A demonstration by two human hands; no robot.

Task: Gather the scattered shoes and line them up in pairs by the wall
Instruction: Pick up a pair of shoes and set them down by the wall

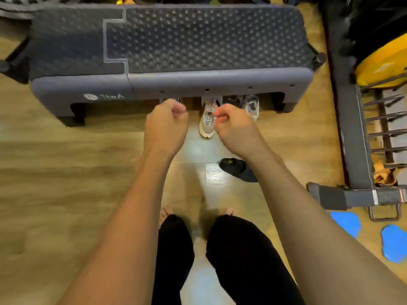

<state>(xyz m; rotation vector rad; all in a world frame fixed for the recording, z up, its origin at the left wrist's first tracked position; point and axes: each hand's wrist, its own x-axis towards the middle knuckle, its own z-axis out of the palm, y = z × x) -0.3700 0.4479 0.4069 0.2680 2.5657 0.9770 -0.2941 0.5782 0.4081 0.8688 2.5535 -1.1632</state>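
Landmark: a grey step platform (198,80) with a dimpled top stands on the wooden floor (66,161); every place below is told from it.

White sneaker (206,126): under the platform's front edge near its middle, with one end poking out onto the floor and printed lettering along its top.

Pale shoe (252,106): also under the front edge, to the right of the white sneaker and apart from it, mostly tucked in the shadow.

Grey bit (180,100): peeks out under the front edge to the left of the white sneaker, just beyond the left hand; too little shows to name it.

Black shoe (235,167): lies on the floor in front of the platform, well out from it and partly hidden by the right forearm.

Left hand (166,124): reaches to the front edge left of the white sneaker; its fingers (179,111) are curled in together, and I cannot tell whether they grip anything.

Right hand (233,124): just in front of the edge, beside the white sneaker; its fingers (220,116) are curled with the tips close to the shoe, and whether they pinch it cannot be told.

Legs: black trousers (174,249) and bare feet (166,211), well in front of the platform.

Metal rack (356,139): to the platform's right, with a yellow object (381,64) at its far end.

Blue patches (345,221): on the floor in front of the rack.
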